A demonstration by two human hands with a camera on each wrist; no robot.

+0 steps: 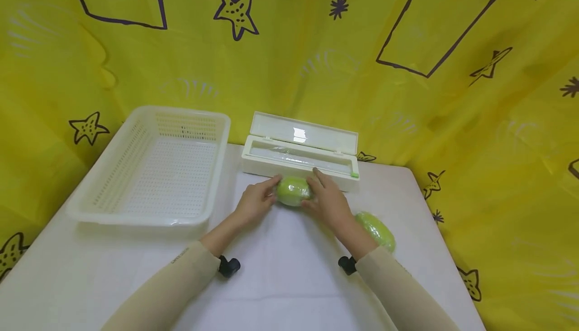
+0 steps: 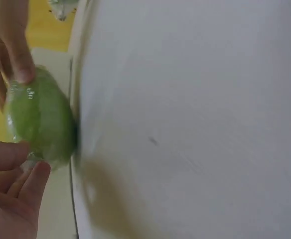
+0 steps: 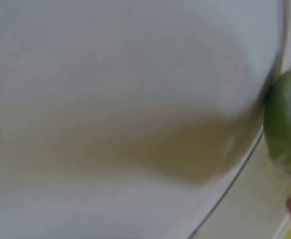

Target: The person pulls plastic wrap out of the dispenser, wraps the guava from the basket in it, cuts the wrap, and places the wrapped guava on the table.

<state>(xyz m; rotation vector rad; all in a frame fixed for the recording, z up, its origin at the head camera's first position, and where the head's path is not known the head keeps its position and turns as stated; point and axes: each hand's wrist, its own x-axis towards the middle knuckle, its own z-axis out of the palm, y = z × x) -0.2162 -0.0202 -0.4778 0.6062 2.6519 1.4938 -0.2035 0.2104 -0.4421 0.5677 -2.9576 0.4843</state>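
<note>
A plump green fruit (image 1: 293, 191) wrapped in shiny clear cling film lies between both hands on the white table, right in front of the film dispenser. My left hand (image 1: 256, 201) pinches the gathered film at the fruit's left end between thumb and fingers, as the left wrist view shows. From the other end my right hand (image 1: 329, 198) holds it, thumb and fingers on the wrap. Only one fingertip of that hand appears in the right wrist view, beside the fruit (image 3: 287, 119). A second film-wrapped green fruit (image 1: 376, 230) rests near the right forearm.
The cream cling film dispenser (image 1: 300, 162) stands behind the hands, its lid (image 1: 312, 132) raised, a film roll (image 1: 289, 155) inside and a green slider (image 1: 355, 175) at its right end. At left sits a white perforated basket (image 1: 220, 170). A yellow patterned curtain (image 1: 289, 44) hangs behind the table.
</note>
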